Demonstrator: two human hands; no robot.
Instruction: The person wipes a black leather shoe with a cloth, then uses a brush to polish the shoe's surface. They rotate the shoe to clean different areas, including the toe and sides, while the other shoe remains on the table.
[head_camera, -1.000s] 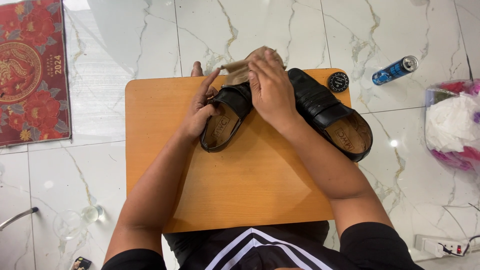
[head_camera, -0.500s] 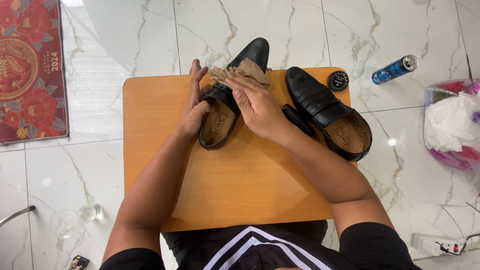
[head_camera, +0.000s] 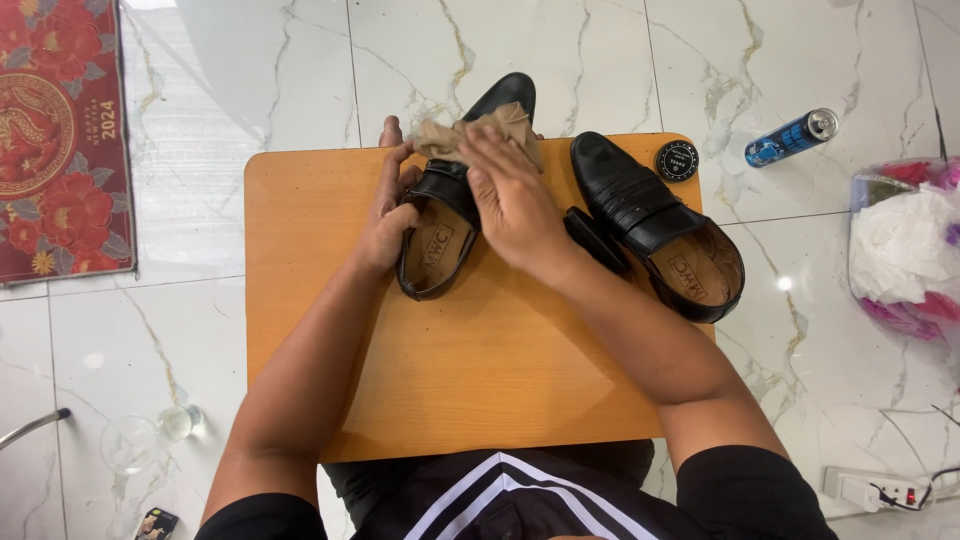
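Shoe (head_camera: 450, 215) lies on the orange board (head_camera: 480, 380), toe pointing away, heel opening toward the person. Nearest on the board, the left hand (head_camera: 385, 215) is closed around the shoe's left side, steadying it. Just right of it, the right hand (head_camera: 510, 195) presses flat on a tan cloth (head_camera: 480, 130) over the upper, fingers curled on the fabric. Right of the shoe lies its mate (head_camera: 660, 225), a black brush (head_camera: 595, 240) between them; beyond the mate sits a polish tin (head_camera: 676, 160). This looks like the rubbing step; next, the cloth likely needs working toward the bare toe, with a firm left grip.
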